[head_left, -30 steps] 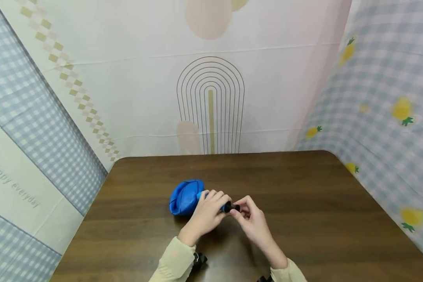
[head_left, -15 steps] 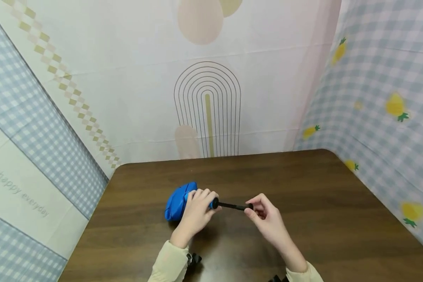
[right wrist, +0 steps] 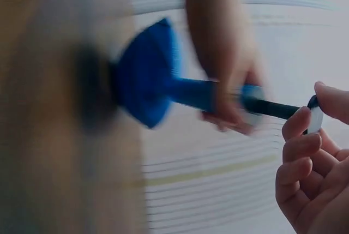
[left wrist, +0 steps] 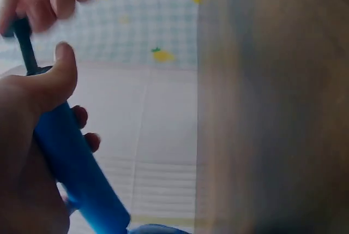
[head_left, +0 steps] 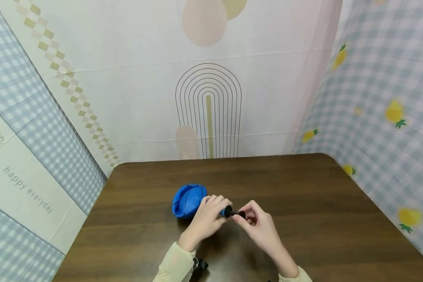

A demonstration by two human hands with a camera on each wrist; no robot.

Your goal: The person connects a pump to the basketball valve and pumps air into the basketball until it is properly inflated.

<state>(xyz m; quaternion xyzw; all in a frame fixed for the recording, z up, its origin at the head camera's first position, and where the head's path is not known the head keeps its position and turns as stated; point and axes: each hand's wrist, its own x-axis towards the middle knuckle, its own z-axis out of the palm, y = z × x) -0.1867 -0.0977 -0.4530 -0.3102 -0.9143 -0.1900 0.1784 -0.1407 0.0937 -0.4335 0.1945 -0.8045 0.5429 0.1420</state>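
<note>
A partly collapsed blue ball [head_left: 188, 201] with dark seam lines sits at the table's middle, its top sunken. The blue barrel of a hand pump [left wrist: 82, 163] points into the ball's side. My left hand [head_left: 209, 217] wraps round this barrel, thumb near its black end cap. My right hand [head_left: 259, 225] pinches the handle of the black plunger [right wrist: 275, 109] between thumb and fingers. A short length of plunger rod shows between the two hands. In the right wrist view the ball [right wrist: 147, 76] meets the pump's tip; the needle is hidden.
A brown wooden table [head_left: 144, 243] with rounded far corners lies under the hands. Patterned cloth [head_left: 144, 98] hangs behind it, with checked cloth [head_left: 373, 164] at the right side. A black strap piece [head_left: 199, 266] shows at the left wrist.
The plunger was nearly in, came far out to the right half a second ago, and is now mostly back in. The ball shifted left and returned.
</note>
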